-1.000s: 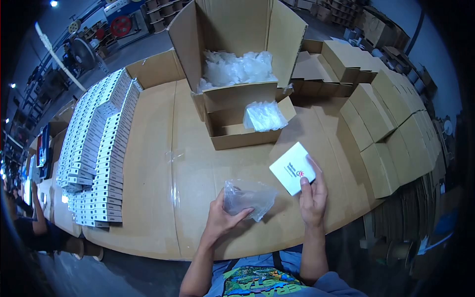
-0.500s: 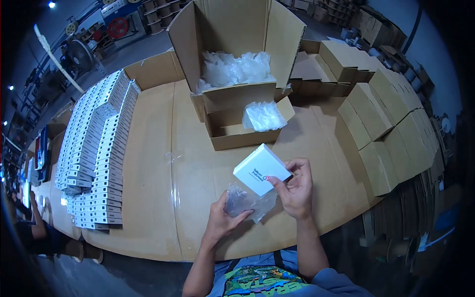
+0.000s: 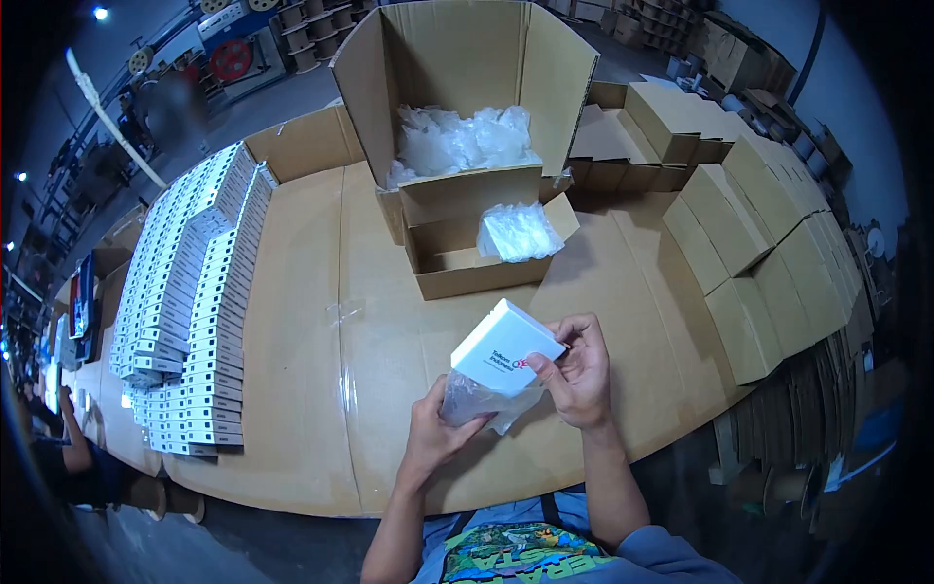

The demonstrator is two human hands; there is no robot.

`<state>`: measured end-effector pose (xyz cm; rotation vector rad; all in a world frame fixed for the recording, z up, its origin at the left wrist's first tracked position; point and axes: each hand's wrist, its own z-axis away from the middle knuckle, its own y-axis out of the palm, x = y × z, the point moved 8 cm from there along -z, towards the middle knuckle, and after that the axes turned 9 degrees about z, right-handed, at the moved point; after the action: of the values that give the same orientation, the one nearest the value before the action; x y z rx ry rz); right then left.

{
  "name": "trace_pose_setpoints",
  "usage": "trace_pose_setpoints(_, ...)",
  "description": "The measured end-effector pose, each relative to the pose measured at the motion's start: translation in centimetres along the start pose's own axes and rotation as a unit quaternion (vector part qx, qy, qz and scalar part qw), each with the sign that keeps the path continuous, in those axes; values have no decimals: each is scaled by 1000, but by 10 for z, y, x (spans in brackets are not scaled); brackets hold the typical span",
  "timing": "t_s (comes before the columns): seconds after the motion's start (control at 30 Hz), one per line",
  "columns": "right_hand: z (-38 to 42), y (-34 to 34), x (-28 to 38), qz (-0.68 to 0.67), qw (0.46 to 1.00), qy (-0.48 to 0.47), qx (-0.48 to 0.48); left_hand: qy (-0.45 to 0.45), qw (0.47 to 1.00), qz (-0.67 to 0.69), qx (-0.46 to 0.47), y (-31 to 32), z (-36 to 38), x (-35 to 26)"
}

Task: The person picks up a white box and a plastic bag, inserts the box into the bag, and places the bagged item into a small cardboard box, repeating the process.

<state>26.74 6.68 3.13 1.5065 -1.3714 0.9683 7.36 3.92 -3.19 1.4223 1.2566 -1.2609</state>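
Between my hands is a small white box (image 3: 494,352) with printed text, its lower end inside the mouth of a clear plastic bag (image 3: 465,399). My right hand (image 3: 578,373) pinches the box at its right corner, thumb on the printed face. The bag is held by my left hand (image 3: 440,425), its fingers wrapped round the lower left part. Beyond them, an open cardboard box (image 3: 486,279) has a plastic-wrapped packet (image 3: 519,232) resting at its right side.
A tall carton (image 3: 452,49) behind holds clear plastic bags (image 3: 465,139). Stacked small white boxes (image 3: 185,311) stand at left. Brown cardboard boxes (image 3: 769,263) are piled at right. Another person's arm (image 3: 74,428) shows at far left.
The white box has moved down and slightly left, and its lower end is now in the bag's mouth. Both hands keep their hold.
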Motion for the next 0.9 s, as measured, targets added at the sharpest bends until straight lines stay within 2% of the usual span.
trace_pose_setpoints(0.17,6,-14,-7,38,999,13,-33,-11,1000,-12,-9,-5,2,3)
trace_pose_setpoints(0.47,2,2,-14,67,995,68,17,-4,1000,-19,10,2,0,2)
trace_pose_setpoints(0.6,0,10,-30,124,986,109,30,-30,997,65,5,3,1,3)
trace_pose_setpoints(0.67,1,11,-37,173,976,122,44,-86,983,162,-3,-1,3,30)
trace_pose_setpoints(0.7,2,11,-44,166,976,129,55,-115,971,211,-8,-1,4,40)
trace_pose_setpoints(0.77,4,11,-55,153,975,142,76,-112,965,235,-34,-2,4,45)
trace_pose_setpoints(0.9,14,4,-41,15,988,150,21,-112,944,296,-96,-10,4,60)
